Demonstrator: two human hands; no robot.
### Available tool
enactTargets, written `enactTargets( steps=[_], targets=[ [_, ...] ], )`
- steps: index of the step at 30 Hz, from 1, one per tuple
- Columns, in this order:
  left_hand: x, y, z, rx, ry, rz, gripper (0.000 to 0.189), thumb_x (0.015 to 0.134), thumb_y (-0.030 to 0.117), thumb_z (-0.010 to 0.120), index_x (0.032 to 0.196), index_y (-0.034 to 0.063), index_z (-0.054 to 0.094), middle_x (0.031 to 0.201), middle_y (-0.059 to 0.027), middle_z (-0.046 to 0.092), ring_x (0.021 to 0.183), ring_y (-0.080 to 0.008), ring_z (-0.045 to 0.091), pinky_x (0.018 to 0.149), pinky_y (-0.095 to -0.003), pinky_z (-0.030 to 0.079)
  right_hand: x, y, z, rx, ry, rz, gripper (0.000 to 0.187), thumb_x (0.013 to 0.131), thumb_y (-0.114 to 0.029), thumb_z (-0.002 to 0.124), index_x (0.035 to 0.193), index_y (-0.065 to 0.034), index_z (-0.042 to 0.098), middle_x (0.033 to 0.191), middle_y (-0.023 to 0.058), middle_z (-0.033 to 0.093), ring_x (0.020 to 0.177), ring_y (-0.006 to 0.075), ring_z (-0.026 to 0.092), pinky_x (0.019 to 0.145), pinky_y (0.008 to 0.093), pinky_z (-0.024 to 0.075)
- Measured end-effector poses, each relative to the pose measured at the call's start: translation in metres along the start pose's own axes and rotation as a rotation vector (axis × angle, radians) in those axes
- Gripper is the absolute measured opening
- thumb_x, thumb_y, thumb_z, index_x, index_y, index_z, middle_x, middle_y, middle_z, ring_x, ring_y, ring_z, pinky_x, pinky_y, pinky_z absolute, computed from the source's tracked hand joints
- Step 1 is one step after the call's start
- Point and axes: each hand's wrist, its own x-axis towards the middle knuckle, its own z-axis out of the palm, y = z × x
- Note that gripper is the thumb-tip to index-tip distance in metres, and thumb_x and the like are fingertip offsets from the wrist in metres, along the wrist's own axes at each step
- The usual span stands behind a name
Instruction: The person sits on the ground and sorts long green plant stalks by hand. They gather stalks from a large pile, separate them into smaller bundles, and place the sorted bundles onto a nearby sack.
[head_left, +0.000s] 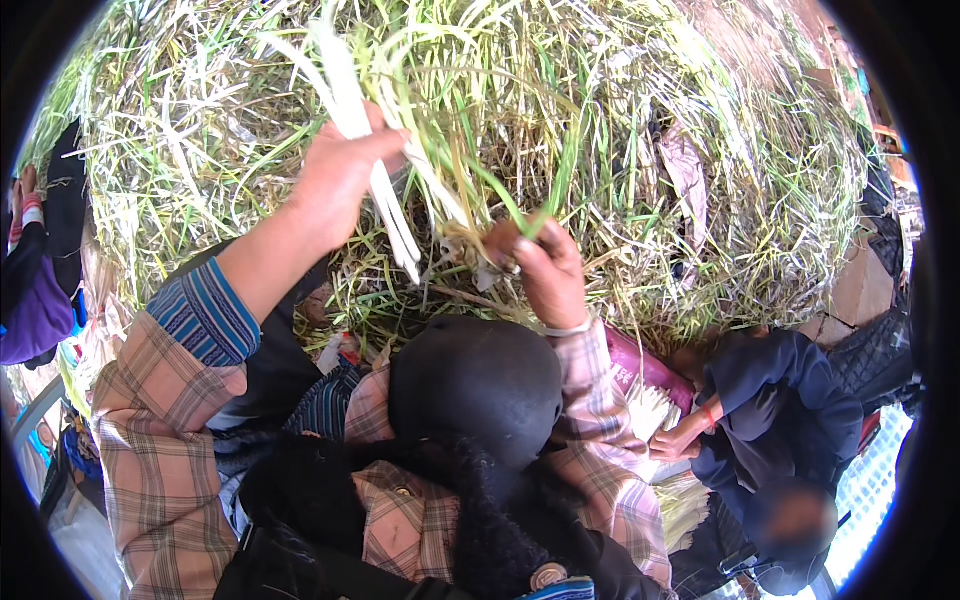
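My left hand (337, 176) grips several long white plant stalks (391, 225), with the thumb laid across them. Their cut-looking lower ends point down toward me, and their upper parts blur into the leaves beyond. Another pale stalk (435, 184) slants from beside the left fingers toward my right hand (551, 270). Between thumb and fingers, that right hand pinches a bent green leaf (555, 184). Dry brownish husk (469, 240) hangs just left of the right fingers; whether they touch it I cannot tell.
A broad heap of green and straw-coloured leaves (225, 97) spreads before me. At right, a co-worker's hand (679, 439) is at bundled pale stalks (652, 409), near a purple bag (664, 379). A dark rounded object (476, 390) is below my hands. Another person's hand (28, 180) shows far left.
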Motion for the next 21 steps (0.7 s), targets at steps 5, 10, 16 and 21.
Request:
enactTargets(
  steps=[5, 10, 16, 21],
  targets=[
    [0.010, 0.033, -0.023, -0.092, 0.121, 0.138, 0.016, 0.077, 0.007, 0.060, 0.080, 0.0123, 0.046, 0.077, -0.0006, 0.053, 0.064, -0.0104, 0.050, 0.060, -0.0224, 0.043, -0.049, 0.013, -0.075, -0.145, 0.364, 0.221, 0.019, 0.081, -0.021, 0.052, 0.082, -0.0029, 0.056, 0.059, 0.0008, 0.047, 0.051, 0.0112, 0.042, 0.048, 0.0238, 0.0354],
    [0.008, 0.024, -0.018, 0.013, -0.021, 0.139, 0.013, 0.076, 0.009, 0.059, 0.074, 0.0115, 0.046, 0.073, 0.0002, 0.053, 0.065, -0.0102, 0.048, 0.062, -0.0253, 0.040, -0.040, -0.012, -0.077, -1.544, 0.424, 0.160, 0.043, 0.074, -0.027, 0.063, 0.106, -0.0011, 0.052, 0.104, 0.0156, 0.053, 0.096, 0.0243, 0.050, 0.082, 0.0363, 0.0410],
    [-0.004, 0.005, -0.001, 0.191, -0.174, 0.194, 0.011, 0.073, 0.003, 0.059, 0.079, 0.0073, 0.050, 0.074, 0.0015, 0.051, 0.068, -0.0078, 0.048, 0.064, -0.0232, 0.040, 0.059, -0.026, 0.024, -0.736, 0.086, -0.124, 0.030, 0.074, -0.022, 0.065, 0.096, -0.0032, 0.057, 0.094, 0.0128, 0.056, 0.090, 0.0218, 0.052, 0.079, 0.0314, 0.0410],
    [-0.006, 0.006, -0.005, 0.202, -0.220, 0.171, 0.015, 0.077, -0.003, 0.055, 0.083, 0.0080, 0.045, 0.095, -0.0042, 0.056, 0.080, -0.0118, 0.057, 0.069, -0.0238, 0.045, 0.084, 0.004, 0.032, -0.429, 0.102, -0.099, 0.014, 0.076, -0.015, 0.060, 0.080, -0.0022, 0.057, 0.073, 0.0041, 0.057, 0.063, 0.0101, 0.051, 0.062, 0.0203, 0.0424]
  ],
)
